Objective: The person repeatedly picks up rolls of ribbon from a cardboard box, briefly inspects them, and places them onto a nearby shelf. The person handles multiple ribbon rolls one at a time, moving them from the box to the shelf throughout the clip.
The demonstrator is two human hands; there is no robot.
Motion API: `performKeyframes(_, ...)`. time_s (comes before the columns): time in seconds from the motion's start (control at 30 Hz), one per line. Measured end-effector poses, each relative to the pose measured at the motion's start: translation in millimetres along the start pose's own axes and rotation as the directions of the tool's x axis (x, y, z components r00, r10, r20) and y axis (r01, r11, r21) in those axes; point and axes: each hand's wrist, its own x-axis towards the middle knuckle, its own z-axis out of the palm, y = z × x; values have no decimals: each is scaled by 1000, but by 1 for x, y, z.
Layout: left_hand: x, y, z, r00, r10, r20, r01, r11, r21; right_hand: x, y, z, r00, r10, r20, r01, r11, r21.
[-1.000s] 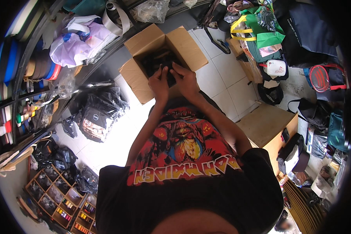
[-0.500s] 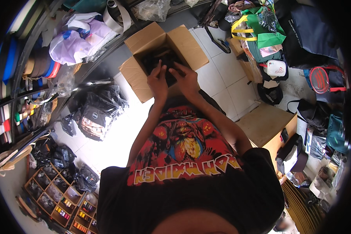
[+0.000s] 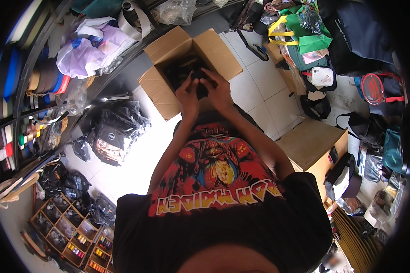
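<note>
An open cardboard box point(image 3: 218, 52) with its flaps folded out stands in front of me, dark items point(image 3: 180, 73) lying inside. Over its near side, my left hand point(image 3: 187, 96) and my right hand point(image 3: 218, 93) come close together. Between them is a small black piece point(image 3: 201, 88), whose kind I cannot make out against the dark contents. Fingers of both hands are bent and closed on it, the fingertips nearly meeting.
At left, a rack carries rolls of webbing point(image 3: 45, 75) and a lilac plastic bundle point(image 3: 93, 50). Black plastic-wrapped bags point(image 3: 116, 129) lie on the tiled floor. A divided wooden thread shelf point(image 3: 68, 227) stands lower left. At right are a brown board-topped box point(image 3: 312, 141) and a green bag point(image 3: 312, 41).
My left hand has shifted slightly right and its fingers have bent in. My right hand's fingers have curled closer, and the black piece shows more between the hands.
</note>
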Motion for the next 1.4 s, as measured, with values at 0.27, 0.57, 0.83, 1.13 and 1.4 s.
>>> performKeyframes(0.27,3,23,-11,948,-307,88,316,940,-129,8,-6,-17,967,164,194,-189,974,121)
performKeyframes(0.57,5,26,-13,967,-224,125,245,949,-197,16,-2,-23,960,192,203,-231,954,191)
performKeyframes(0.83,19,31,-24,918,-286,276,324,940,-104,19,-3,-24,966,62,252,-141,941,307)
performKeyframes(1.13,27,47,-28,953,-58,299,115,978,-176,36,-29,-32,959,129,252,-180,965,191)
performKeyframes(1.4,28,49,-27,903,-309,298,369,913,-173,33,-22,-27,972,-8,236,-64,953,296)
